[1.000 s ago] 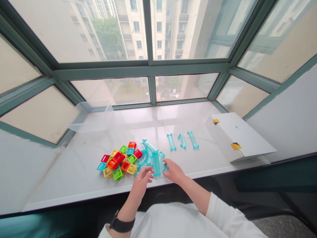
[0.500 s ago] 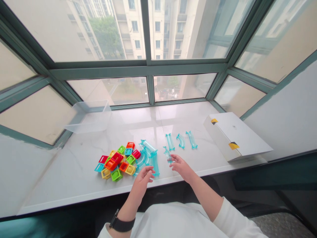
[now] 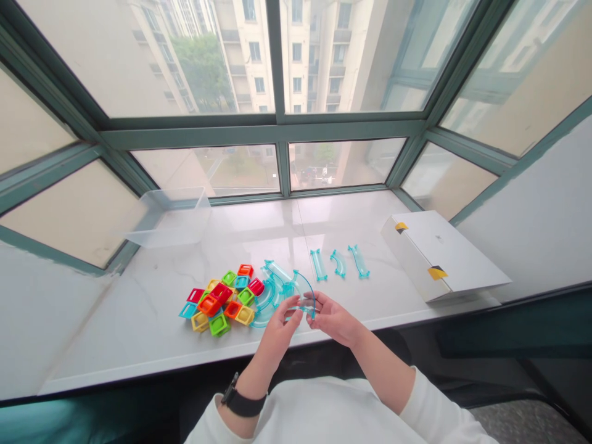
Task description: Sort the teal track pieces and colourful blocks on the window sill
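Observation:
A clear blue curved track piece [image 3: 303, 285] is held up between my two hands, above the near part of the counter. My left hand [image 3: 283, 320] pinches its lower end from the left. From the right, the fingers of my right hand [image 3: 332, 317] are closed on the same piece. Just beyond and left of my left hand lies a heap of clear blue track pieces [image 3: 264, 299], partly covered by the hands. Farther right, two straight track pieces [image 3: 318, 265] [image 3: 358, 262] flank a small curved track piece [image 3: 338, 264] in a spaced row.
Red, orange, yellow, green and blue hollow blocks [image 3: 219, 302] are piled left of the track heap. A clear plastic bin [image 3: 173, 219] stands at the back left. On the right is a white box [image 3: 444, 253]. Windows border the white counter [image 3: 139, 320].
My hands have come together. My left hand has closed from a loose, empty pose onto a curved track piece, which my right hand also grips. The view has shifted slightly.

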A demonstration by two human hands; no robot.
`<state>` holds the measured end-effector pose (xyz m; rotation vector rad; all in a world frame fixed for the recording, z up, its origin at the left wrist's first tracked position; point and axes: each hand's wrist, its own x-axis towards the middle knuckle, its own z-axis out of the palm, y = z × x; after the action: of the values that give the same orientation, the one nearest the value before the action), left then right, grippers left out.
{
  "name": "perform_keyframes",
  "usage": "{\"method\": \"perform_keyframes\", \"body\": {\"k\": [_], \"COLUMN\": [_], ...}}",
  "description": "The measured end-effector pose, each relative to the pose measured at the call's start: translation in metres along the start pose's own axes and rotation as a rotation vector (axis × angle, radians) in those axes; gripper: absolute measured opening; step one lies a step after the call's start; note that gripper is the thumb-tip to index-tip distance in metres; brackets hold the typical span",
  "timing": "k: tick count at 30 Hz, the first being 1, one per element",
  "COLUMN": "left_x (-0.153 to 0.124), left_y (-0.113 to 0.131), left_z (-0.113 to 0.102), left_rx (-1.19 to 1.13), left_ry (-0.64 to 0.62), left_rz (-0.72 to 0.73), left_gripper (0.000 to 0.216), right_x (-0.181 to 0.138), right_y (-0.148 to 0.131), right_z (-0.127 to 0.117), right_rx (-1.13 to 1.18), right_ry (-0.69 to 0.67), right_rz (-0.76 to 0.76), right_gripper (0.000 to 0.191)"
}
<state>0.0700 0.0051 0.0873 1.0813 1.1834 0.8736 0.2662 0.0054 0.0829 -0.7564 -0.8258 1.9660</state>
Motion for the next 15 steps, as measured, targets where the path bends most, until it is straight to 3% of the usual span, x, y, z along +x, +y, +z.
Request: {"method": "perform_keyframes", "body": {"k": [7, 15], "left_x": [0.003, 0.001], "left_y": [0.007, 0.025], "left_z": [0.011, -0.002], "left_rx": [-0.04, 0.204], "left_ry": [-0.022, 0.089], "left_rz": [0.025, 0.197], "left_gripper": [0.061, 0.033], "right_x": [0.004, 0.008], "right_y": [0.005, 0.011], "right_z": [0.016, 0.012], "right_rx": [-0.097, -0.568], "right_ry": [-0.03, 0.19], "right_rz": [0.006, -0.136], "right_gripper": [0.057, 0.026]}}
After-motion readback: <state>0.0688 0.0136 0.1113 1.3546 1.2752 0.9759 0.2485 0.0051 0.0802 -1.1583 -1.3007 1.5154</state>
